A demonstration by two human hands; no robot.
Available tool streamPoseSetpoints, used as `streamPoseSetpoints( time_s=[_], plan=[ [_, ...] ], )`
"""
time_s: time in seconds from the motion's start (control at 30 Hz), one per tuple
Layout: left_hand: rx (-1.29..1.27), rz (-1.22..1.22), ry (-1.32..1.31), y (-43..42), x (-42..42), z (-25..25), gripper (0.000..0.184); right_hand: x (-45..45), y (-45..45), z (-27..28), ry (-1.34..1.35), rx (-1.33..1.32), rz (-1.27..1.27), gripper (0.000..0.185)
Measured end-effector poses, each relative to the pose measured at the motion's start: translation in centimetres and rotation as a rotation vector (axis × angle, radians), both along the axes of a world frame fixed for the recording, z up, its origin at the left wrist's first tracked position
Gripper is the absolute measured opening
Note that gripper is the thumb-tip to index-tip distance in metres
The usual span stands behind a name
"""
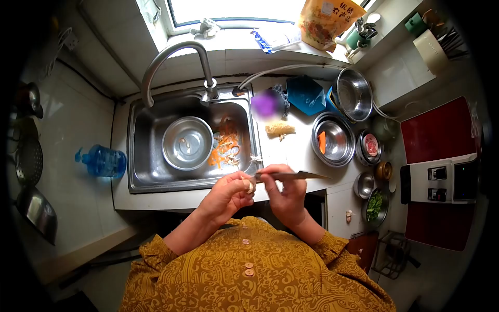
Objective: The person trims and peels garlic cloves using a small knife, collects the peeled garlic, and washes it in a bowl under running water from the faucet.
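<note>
The left hand [224, 195] is pinching a small pale piece [250, 185] between thumb and fingers, just past the near edge of the counter, close to the sink's near right corner. The right hand [286, 195] is gripping a knife [306, 176], with its thumb and fingers closing around it and the blade pointing to the right. The left end of the knife is coming close to the pale piece; whether the two are touching, I cannot tell. Both hands are working in front of a person wearing a patterned mustard shirt [249, 255].

Beyond the hands on the left, the sink [156, 185] is holding a steel bowl [192, 156], and orange peelings [227, 144] are lying to the right of that bowl. A tap [209, 91] is rising from the sink's far edge. To the left of the sink, a blue bottle [106, 161] is standing.

On the counter [273, 151] to the right of the sink, a yellowish lump [279, 128] is lying near a blue container [306, 93]. Farther right, an orange piece [322, 142] is resting inside nested steel bowls [340, 138]. Nearer on the right, green leaves [373, 206] are filling another bowl, and small pale bits [349, 215] are lying to its left.
</note>
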State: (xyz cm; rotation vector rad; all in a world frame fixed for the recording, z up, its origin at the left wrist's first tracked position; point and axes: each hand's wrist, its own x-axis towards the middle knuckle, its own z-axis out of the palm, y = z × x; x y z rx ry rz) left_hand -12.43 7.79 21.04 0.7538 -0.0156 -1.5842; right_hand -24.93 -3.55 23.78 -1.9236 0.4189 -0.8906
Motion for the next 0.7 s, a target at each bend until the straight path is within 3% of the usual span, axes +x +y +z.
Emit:
streamPoseSetpoints(
  time_s=[0.1,0.17,0.23,0.3,0.37,0.43,0.5,0.7],
  plan=[
    [-0.024,-0.05,0.01,0.2,-0.2,0.0,0.012,0.3,-2.6,0.1,0.0,0.18,-0.178,0.007],
    [-0.01,-0.053,0.014,-0.1,-0.2,0.6,0.012,0.2,-3.6,-0.3,0.056,0.149,-0.115,0.009],
    [0.045,0.155,-0.02,-0.5,-0.2,1.7,0.012,0.2,-3.8,-0.8,0.174,0.197,0.063,0.013],
    [-0.001,0.202,-0.03,-0.3,0.1,0.5,0.014,0.5,-3.5,-1.0,0.184,0.206,0.094,0.017],
    [-0.024,0.368,0.011,-0.4,0.1,-0.1,0.015,0.7,-2.5,-1.7,0.032,0.369,-0.012,0.018],
    [-0.032,0.38,-0.016,-0.3,0.2,-0.2,0.014,0.9,-1.2,-0.9,-0.048,0.616,0.037,0.021],
    [0.062,0.404,-0.063,-0.3,0.1,-0.3,0.011,1.2,-0.6,-0.3,-0.065,0.62,0.073,0.022],
    [0.024,0.432,-0.104,-0.5,-0.4,-0.7,0.011,1.8,-0.3,-0.8,-0.055,0.642,0.121,0.022]
  ],
)
